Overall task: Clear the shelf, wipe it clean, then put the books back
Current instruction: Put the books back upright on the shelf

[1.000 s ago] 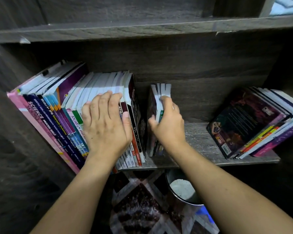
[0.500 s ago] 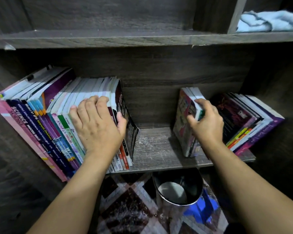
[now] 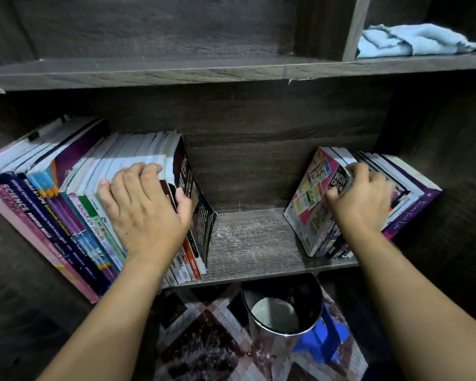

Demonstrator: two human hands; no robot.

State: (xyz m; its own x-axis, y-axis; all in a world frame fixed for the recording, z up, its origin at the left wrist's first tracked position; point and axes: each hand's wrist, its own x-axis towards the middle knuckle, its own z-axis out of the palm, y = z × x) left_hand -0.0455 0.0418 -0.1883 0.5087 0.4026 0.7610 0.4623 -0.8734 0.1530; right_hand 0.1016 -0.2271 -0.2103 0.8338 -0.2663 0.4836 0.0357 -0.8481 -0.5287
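A dark wooden shelf [image 3: 253,243] holds two groups of books with a bare gap between them. The left row of books [image 3: 74,193] leans to the left. My left hand [image 3: 143,210] lies over the spines of its right end, fingers curled over the tops and thumb against a black-covered book [image 3: 195,204]. On the right, my right hand [image 3: 360,199] grips a few thin books [image 3: 311,196] with a pink collage cover and presses them against the right stack of books [image 3: 415,193], which leans to the right.
A light blue cloth [image 3: 412,41] lies crumpled on the shelf above, at the upper right. Below the shelf stands a shiny metal bin [image 3: 283,312] on a patterned floor, with something blue beside it. Dark wooden side walls close the shelf in.
My right hand has carried the thin books from the middle of the shelf to the right stack. The left hand stays on the left row. The gap between the groups has widened.
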